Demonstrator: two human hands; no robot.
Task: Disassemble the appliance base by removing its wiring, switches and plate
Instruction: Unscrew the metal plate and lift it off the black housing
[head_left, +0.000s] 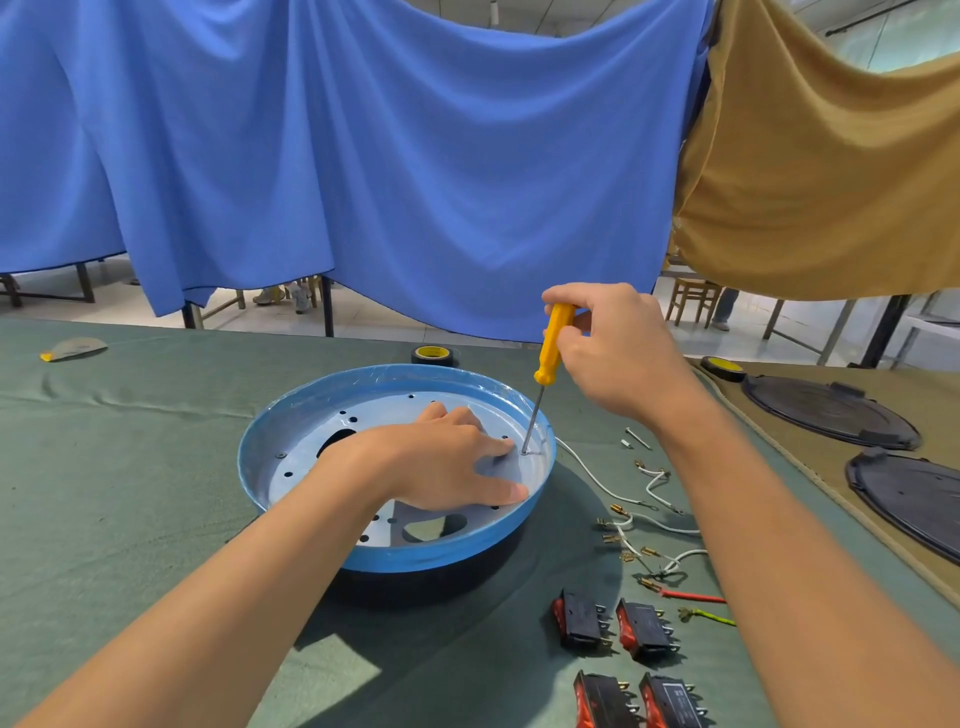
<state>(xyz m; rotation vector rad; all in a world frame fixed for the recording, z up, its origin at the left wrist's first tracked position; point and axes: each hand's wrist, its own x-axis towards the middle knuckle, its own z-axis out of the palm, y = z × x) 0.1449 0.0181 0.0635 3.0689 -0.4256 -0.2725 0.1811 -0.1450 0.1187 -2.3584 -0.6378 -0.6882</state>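
Observation:
A round blue appliance base (291, 415) sits on the green cloth, with a perforated metal plate (332, 436) inside it. My left hand (441, 457) lies flat on the plate, fingers spread, pressing it down. My right hand (613, 348) grips a yellow-handled screwdriver (553, 343) held nearly upright; its tip touches a screw on the plate's right side, just beside my left fingertips. Several white wires with brass terminals (644, 519) lie to the right of the base. Several black and red rocker switches (613, 629) lie in front of them.
Two rolls of black tape (435, 355) (724, 368) stand behind the base. Two dark round covers (826, 415) lie on tan cloth at the right. Loose screws (636, 439) rest near the wires. Blue and tan sheets hang behind the table.

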